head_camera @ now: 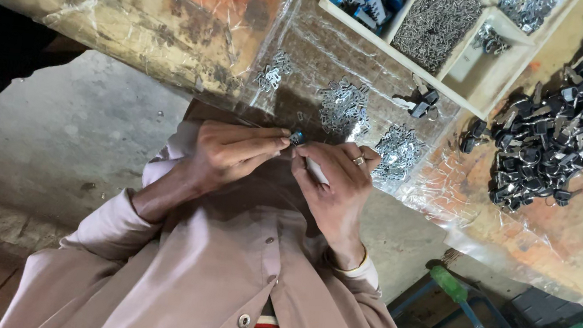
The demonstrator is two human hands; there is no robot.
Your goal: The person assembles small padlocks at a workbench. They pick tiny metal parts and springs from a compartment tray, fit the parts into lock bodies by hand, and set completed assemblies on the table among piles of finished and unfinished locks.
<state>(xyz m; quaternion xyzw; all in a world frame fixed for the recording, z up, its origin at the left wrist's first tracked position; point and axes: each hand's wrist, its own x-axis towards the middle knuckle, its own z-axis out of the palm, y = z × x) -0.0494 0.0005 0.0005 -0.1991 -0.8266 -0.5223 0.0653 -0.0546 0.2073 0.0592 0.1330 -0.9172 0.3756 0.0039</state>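
Small part [297, 138] mostly hidden between pinching fingers [275, 142].

Plastic-covered bench [198, 19] with metal parts [343, 107]

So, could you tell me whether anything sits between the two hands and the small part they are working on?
Nothing visible does. The left hand and right hand already meet at the small bluish part, pinching it between their fingertips just above the table edge. The piles of small metal pieces lie beyond, clear of it.

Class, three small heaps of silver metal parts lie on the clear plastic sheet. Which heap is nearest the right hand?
The rightmost heap, just beyond the right hand; the middle heap and left heap lie farther off.
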